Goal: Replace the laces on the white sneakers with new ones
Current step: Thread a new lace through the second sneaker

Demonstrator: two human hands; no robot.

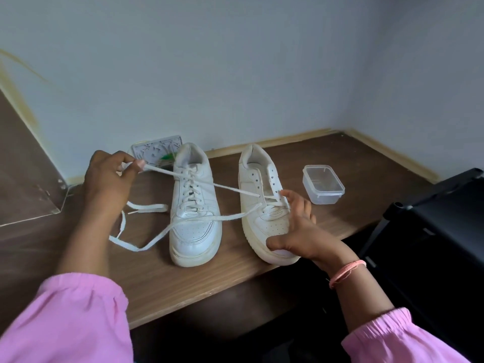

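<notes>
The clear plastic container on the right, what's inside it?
The clear plastic container stands lidless beside the right sneaker and looks empty. Its bottom shows through the walls; anything tiny or transparent inside could not be made out.

You've got a brown wood-look shelf point(288, 260) tucked into the wall corner. Two sneakers sit mid-shelf side by side, toes at the front edge: the left one point(193, 205) laced, the right one point(264, 205) only partly. A loose lace point(136, 226) trails across the left part. A clear tub point(323, 184) sits near the back right corner, and a patterned grey tile point(154, 150) leans at the back edge.
</notes>
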